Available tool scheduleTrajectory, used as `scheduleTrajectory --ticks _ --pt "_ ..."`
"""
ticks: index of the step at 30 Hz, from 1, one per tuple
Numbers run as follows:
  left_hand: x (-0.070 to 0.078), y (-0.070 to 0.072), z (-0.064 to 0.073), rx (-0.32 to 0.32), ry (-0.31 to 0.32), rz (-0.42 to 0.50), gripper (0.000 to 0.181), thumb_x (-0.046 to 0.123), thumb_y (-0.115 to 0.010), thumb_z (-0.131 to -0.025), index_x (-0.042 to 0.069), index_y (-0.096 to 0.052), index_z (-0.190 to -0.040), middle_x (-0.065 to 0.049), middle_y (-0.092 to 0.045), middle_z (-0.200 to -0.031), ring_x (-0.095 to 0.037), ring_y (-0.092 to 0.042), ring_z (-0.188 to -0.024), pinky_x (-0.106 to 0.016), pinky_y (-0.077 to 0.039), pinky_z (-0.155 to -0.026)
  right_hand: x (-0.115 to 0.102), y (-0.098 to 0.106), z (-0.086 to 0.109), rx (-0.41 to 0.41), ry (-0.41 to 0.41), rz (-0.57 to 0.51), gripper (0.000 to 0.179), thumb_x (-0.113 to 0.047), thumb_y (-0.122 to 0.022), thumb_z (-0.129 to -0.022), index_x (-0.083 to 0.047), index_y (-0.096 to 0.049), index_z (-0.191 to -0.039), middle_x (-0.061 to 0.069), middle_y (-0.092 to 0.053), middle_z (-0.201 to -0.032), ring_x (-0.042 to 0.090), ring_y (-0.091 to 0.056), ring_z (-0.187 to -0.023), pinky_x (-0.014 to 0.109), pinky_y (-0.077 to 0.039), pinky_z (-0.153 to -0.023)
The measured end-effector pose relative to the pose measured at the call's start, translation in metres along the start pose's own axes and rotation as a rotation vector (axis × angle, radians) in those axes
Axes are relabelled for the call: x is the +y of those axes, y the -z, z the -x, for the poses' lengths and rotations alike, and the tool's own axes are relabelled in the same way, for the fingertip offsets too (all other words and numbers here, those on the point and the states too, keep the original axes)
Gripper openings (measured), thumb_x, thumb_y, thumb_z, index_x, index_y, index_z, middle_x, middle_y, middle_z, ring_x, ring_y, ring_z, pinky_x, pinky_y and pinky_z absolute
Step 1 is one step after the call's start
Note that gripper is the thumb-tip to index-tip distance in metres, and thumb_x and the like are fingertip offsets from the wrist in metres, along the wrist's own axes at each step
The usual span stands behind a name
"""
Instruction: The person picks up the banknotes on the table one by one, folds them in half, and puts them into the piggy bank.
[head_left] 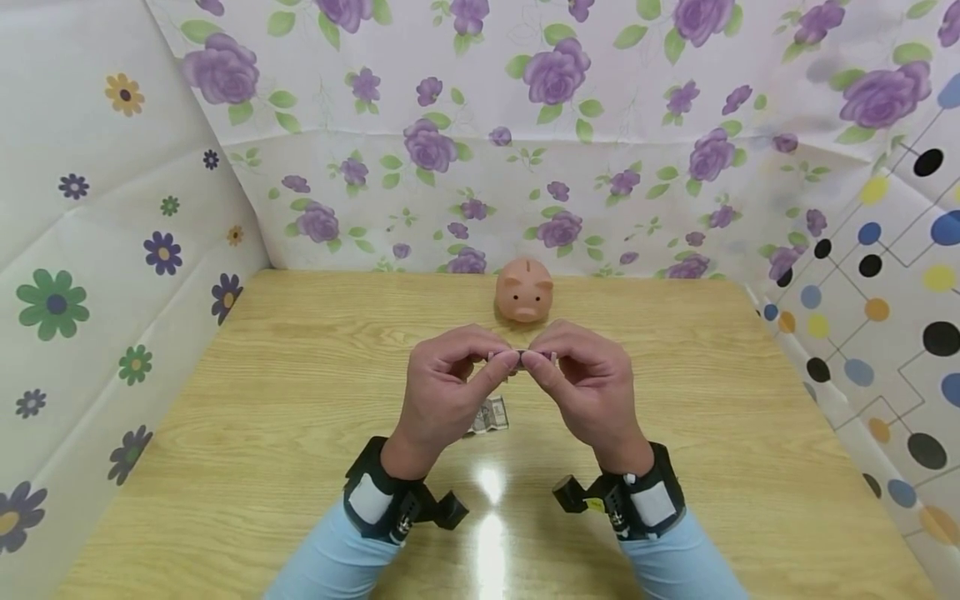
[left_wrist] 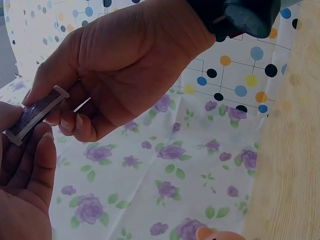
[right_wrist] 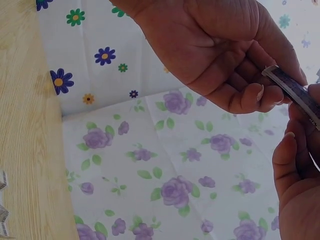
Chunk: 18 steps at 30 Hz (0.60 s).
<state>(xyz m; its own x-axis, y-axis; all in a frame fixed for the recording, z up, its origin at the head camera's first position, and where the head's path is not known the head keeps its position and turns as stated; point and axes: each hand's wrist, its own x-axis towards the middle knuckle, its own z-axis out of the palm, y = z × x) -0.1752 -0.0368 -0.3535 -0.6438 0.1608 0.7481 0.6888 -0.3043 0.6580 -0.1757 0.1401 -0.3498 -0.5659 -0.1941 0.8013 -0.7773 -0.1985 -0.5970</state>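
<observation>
Both hands hold a small folded banknote (left_wrist: pixel 41 114), a narrow purple strip with pale edges, up in front of the chest above the table. My left hand (head_left: pixel 442 387) pinches its left part between thumb and curled fingers. On the right part, my right hand (head_left: pixel 596 387) grips in the same way, and the two thumb tips nearly meet at the middle. In the right wrist view, the strip (right_wrist: pixel 295 94) appears folded in layers. Beneath the hands lies another creased banknote (head_left: pixel 491 414), grey and white, partly hidden by the left hand.
A pink piggy bank (head_left: pixel 524 292) with a slot on top stands beyond the hands, near the back of the wooden table (head_left: pixel 300 400). Floral sheeting (head_left: pixel 427 146) hangs behind the table, with patterned sheets at both sides.
</observation>
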Motion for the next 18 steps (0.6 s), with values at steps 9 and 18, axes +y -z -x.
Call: scheduleTrajectory --ticks 9,18 --pt "0.0021 0.0018 -0.0007 0.012 0.03 -0.018 0.018 0.007 -0.069 -0.098 -0.009 -0.071 -0.09 -0.024 -0.068 -0.082 -0.014 -0.065 -0.071 -0.026 -0.057 -0.06 -0.0018 0.0014 -0.0011 0.042 -0.02 -0.014 0.012 -0.001 -0.066 -0.098 0.005 -0.07 -0.089 0.006 -0.067 -0.083 0.016 -0.055 -0.074 0.026 -0.046 -0.063" --pt "0.0025 0.0033 -0.0009 0.025 0.048 -0.053 0.018 0.006 -0.068 -0.098 -0.009 -0.073 -0.09 -0.025 -0.07 -0.081 -0.014 -0.068 -0.071 -0.027 -0.058 -0.06 -0.0005 0.0029 -0.0011 0.049 -0.002 -0.012 0.013 -0.002 -0.065 -0.099 0.003 -0.074 -0.09 0.006 -0.068 -0.082 0.017 -0.055 -0.073 0.027 -0.045 -0.062"
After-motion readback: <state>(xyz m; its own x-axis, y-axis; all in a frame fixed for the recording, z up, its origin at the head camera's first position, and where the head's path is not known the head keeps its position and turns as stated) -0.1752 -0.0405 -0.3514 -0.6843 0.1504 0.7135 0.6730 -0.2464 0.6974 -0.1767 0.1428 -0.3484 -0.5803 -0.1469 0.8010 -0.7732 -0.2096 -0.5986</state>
